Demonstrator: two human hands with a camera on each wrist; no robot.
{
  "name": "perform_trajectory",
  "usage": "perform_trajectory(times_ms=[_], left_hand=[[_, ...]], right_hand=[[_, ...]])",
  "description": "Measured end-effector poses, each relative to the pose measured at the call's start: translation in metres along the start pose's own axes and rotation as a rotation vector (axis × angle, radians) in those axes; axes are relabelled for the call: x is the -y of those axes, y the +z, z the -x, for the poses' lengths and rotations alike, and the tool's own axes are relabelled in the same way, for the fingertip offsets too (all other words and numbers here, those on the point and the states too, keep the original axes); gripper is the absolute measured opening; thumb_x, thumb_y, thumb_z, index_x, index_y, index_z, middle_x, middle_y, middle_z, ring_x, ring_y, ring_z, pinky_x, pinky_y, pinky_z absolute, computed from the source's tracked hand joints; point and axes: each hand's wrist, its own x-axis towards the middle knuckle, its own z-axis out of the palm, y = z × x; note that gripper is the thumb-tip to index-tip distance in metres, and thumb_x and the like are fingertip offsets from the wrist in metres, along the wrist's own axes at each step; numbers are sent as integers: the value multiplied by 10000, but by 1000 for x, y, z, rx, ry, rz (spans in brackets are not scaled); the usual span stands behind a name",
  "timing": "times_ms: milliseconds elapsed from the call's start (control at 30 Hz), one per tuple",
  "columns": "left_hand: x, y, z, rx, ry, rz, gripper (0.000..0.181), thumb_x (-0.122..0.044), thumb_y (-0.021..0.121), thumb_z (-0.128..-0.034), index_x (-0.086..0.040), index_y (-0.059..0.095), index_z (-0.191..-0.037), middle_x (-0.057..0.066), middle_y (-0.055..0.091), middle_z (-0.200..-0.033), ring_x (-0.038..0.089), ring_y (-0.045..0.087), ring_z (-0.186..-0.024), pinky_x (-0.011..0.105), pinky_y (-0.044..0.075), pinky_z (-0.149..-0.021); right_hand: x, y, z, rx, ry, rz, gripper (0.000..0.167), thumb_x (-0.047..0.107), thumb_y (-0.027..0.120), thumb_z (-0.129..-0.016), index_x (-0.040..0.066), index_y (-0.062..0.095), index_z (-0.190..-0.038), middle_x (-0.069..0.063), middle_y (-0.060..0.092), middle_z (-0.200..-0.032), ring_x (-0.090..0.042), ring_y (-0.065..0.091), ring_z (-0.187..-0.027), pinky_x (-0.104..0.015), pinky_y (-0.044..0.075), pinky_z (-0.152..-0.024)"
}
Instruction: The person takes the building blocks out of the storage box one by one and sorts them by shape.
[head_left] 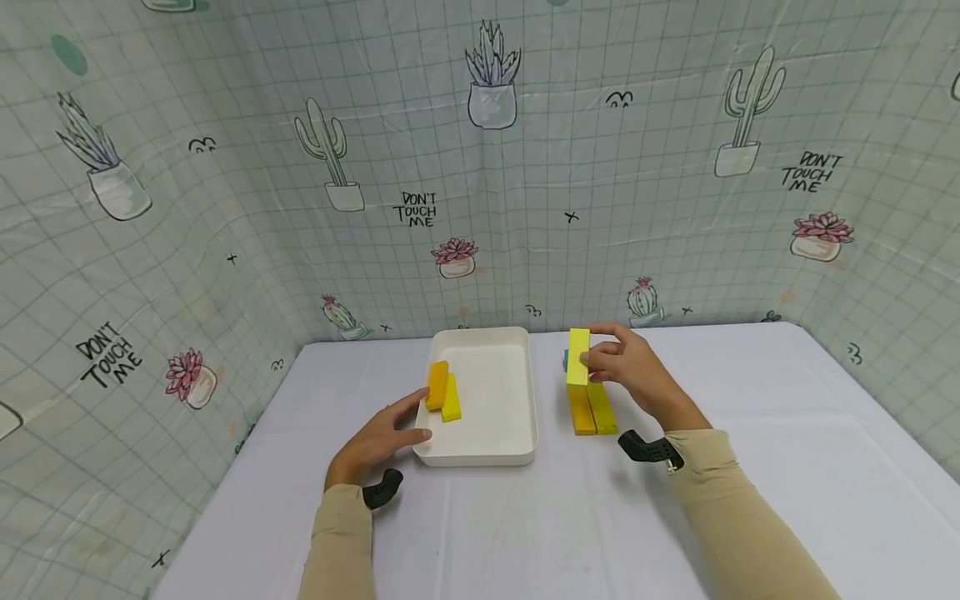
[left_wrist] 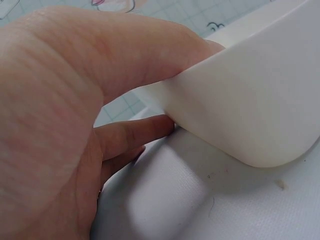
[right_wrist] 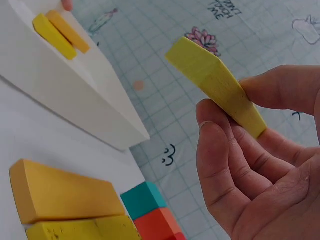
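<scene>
My right hand point(head_left: 628, 367) pinches a yellow wooden block point(right_wrist: 220, 82) between thumb and fingers, raised above the other blocks. Under it lie an orange block point(right_wrist: 67, 192) and another yellow block point(right_wrist: 85, 229), side by side on the table. At the left, my left hand point(head_left: 382, 437) holds the white tray point(head_left: 491, 458) by its side. The left wrist view shows the thumb over the rim and lower fingers against the outer wall. Inside the tray, an orange block point(head_left: 437, 385) leans over a yellow block point(head_left: 451, 400), close to my fingertip.
Beyond the blocks at right, a teal block point(right_wrist: 144, 200) sits beside an orange-red block point(right_wrist: 160, 223), with a bit of red at the frame edge. A white cloth point(head_left: 480, 533) covers the table. Behind it hangs a grid-patterned curtain point(head_left: 525, 183) with cactus prints.
</scene>
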Motion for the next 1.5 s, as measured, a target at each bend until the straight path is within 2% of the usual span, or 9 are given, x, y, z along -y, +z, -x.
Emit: perform_trajectory(times_ms=[433,700,933,1200,1500], left_hand=[[-2,-3,-1,1,-9,-11,778,-385,743,-869,-291,393,-1557,57,261,-1640,326,174,-1513,618,156,-1179],[-1,-3,-1,-6,-25,-11,770,-382,743,-871,-297,397,-1554,64,270,-1638,334,186,-1509,634,166,-1170],[-2,-5,0,0,-29,-11,772,-390,737,-873,-301,390,-1557,64,268,-1639,337,186,-1508,636,164,-1169],[-4,-7,1,11,-22,6,781,-404,753,-863,-305,399,-1553,55,263,-1640,328,173,-1513,630,152,-1176],[-3,-6,1,12,-30,3,779,-407,750,-862,-317,399,-1551,52,272,-1637,324,182,-1510,629,160,-1174]], right_hand=[[-14,-24,7,-27,61,-7,664,204,697,-951,54,357,-1501,-193,639,-1141,-285,658,-905,-314,588,-824],[-22,-33,10,-27,136,102,664,209,672,-962,51,344,-1518,-193,624,-1179,-285,648,-934,-285,577,-823],[-29,-39,13,33,133,139,654,164,642,-969,-6,326,-1516,-223,570,-1230,-268,623,-956,-314,579,-832],[-35,-46,13,47,220,196,696,200,660,-966,-4,301,-1526,-252,551,-1288,-265,624,-972,-339,572,-874],[-44,-49,13,61,273,263,699,218,691,-937,7,349,-1509,-230,588,-1256,-258,635,-904,-319,581,-819]])
